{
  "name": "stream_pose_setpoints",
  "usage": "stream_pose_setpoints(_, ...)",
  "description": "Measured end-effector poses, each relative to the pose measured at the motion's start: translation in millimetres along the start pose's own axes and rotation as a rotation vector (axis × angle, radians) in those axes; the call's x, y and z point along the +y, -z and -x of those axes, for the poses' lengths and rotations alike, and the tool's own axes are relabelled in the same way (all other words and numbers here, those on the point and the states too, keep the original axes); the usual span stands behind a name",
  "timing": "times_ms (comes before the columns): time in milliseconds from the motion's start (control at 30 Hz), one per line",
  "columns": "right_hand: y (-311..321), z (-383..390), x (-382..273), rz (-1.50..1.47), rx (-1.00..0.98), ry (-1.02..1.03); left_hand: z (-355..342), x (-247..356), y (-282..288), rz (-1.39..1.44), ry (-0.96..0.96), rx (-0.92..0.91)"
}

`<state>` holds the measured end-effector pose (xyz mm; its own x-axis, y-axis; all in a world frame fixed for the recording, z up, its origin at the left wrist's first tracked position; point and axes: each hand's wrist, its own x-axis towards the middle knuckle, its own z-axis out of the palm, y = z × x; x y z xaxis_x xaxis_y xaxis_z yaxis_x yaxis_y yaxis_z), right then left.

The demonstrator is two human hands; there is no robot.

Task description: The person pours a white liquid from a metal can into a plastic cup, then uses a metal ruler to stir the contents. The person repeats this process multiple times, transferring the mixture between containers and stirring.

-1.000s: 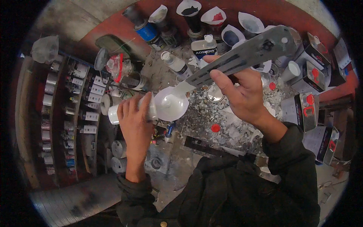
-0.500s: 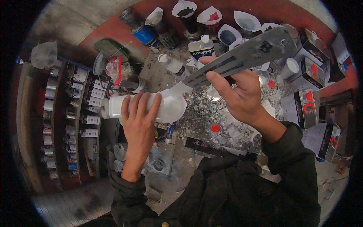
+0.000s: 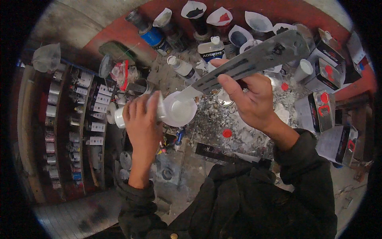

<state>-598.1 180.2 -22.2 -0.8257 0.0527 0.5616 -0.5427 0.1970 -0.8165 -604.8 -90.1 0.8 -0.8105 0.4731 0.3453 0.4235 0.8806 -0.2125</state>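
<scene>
My left hand is wrapped round a white plastic cup, tipped on its side with its mouth end toward the right. Beside that mouth is a white paper cone strainer with a pale, whitish inside; what holds it up is hidden. Between thumb and fingers, my right hand grips a long flat metal mixing stick with slots along it. Its lower end, coated whitish, points down-left at the strainer's rim; whether they touch I cannot tell.
Paper cones with coloured residue stand on cans along the back. Metal solvent cans line the right side. A white bottle, red caps and a round lid are on the paint-splattered bench. Shelves of small containers stand left.
My left hand has shifted slightly left and up and turned with the cup, uncovering more of the paper strainer's inside. The mixing stick and my right hand have barely moved.
</scene>
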Motion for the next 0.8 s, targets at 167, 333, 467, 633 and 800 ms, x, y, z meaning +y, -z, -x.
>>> stream_pose_setpoints(167,-8.3,18.4,-1.8,-0.187,0.216,-0.191,15.7,-23.2,2.1,0.14,0.316,-0.004)
stream_pose_setpoints(333,-13.5,40.9,9.5,-0.282,0.48,-0.379,32.4,-32.0,8.5,0.737,0.715,-0.018)
stream_pose_setpoints(467,-3.8,60.1,24.1,-0.578,0.737,-0.602,77.5,-16.0,-14.1,1.22,0.862,0.107)
stream_pose_setpoints(633,51.5,101.6,15.9,-0.796,0.914,-0.744,121.4,93.7,-62.4,1.63,0.835,-0.099)
stream_pose_setpoints(800,161.7,175.2,-29.6,-0.572,0.861,-0.55,123.5,180.7,-93.8,1.737,0.544,-0.387)
